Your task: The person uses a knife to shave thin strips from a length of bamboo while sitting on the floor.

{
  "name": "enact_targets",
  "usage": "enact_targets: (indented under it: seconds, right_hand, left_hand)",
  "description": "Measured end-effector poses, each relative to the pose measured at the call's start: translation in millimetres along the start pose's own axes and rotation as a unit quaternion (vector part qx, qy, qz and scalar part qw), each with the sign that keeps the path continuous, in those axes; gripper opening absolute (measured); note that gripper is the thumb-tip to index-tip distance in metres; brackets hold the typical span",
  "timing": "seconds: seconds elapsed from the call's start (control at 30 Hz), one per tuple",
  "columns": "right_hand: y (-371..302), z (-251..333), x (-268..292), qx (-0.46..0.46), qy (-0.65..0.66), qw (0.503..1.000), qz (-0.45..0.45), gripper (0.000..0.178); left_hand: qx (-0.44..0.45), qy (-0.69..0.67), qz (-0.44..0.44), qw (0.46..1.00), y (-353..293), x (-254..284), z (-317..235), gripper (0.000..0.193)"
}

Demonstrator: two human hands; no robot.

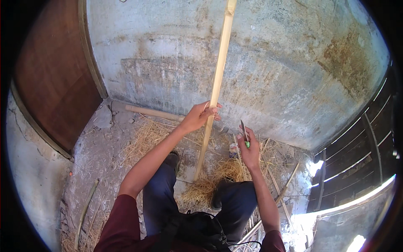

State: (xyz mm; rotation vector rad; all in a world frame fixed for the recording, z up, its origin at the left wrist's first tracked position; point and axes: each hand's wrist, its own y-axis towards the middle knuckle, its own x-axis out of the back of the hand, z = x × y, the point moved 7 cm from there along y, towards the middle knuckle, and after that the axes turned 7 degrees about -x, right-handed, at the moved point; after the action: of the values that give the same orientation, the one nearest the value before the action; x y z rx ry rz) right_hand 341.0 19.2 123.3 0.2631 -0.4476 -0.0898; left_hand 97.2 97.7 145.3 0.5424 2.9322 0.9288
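Observation:
A long, pale split bamboo strip [220, 67] stands nearly upright in front of me, its lower end among shavings between my feet. My left hand [202, 115] is closed around it at about the middle, thumb and fingers wrapping the strip. To the right of the strip, apart from it, my right hand [249, 150] grips a small knife [244, 132] with a green handle, the dark blade pointing up. The fingers of that hand are curled about the handle, which they partly hide.
Curly bamboo shavings [201, 191] cover the floor around my shoes. A round bamboo pole [155, 112] lies along the stained wall [168, 54]. Thin sticks [289, 180] lie at the right, a greenish stick [86, 212] at the left. A brown door [54, 71] stands far left.

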Motion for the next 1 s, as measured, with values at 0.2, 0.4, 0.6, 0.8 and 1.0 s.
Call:
enact_targets:
  seconds: [0.2,0.4,0.6,0.8,1.0]
  right_hand:
    - [18.6,29.6,5.7,0.009,0.063,0.998,-0.004,0.049]
    - [30.0,71.6,-9.5,0.079,0.081,0.993,-0.010,0.050]
    - [42.8,46.4,-13.6,0.012,0.123,0.992,0.001,0.038]
    - [43.3,41.6,-30.6,-0.009,0.149,0.987,0.057,0.028]
    - [42.5,30.7,-26.3,0.016,0.148,0.989,0.001,0.023]
  left_hand:
    - [0.044,0.001,0.041,0.998,-0.7,-27.7,-3.1,0.037]
    - [0.052,0.047,0.102,0.992,-6.5,-42.2,-10.0,0.051]
    - [0.029,0.115,0.186,0.975,-19.6,-52.0,-8.8,0.062]
    - [0.120,0.268,0.259,0.920,-33.0,-43.2,18.6,0.063]
    - [0.009,0.181,0.145,0.973,-44.3,-35.8,23.4,0.050]
